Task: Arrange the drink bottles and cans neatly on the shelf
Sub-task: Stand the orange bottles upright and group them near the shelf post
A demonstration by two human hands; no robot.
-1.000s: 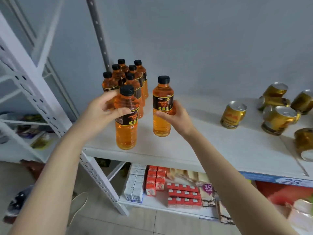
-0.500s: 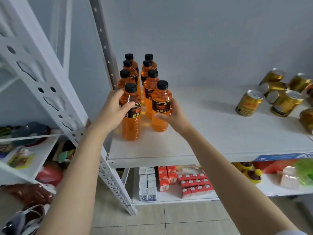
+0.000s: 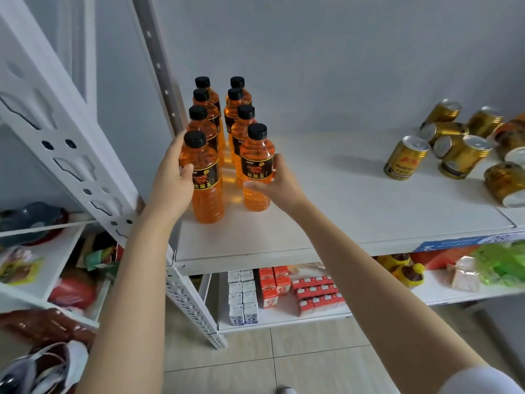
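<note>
Gripping front bottles (image 3: 207, 194) on shelf (image 3: 341, 209): left hand (image 3: 173, 180), right hand (image 3: 279, 183), one each.
Rear bottles (image 3: 198, 112) partly hidden; cans (image 3: 505, 183) at shelf's right cut off.

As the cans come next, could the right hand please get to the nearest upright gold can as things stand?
Probably, once freed: the right hand grips the front right bottle, but only bare shelf lies between it and the upright gold can.

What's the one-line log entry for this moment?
left hand: grips front-left bottle | right hand: grips front-right bottle | bottles: two rows, upright on shelf | cans: jumbled right, some tipped
</note>
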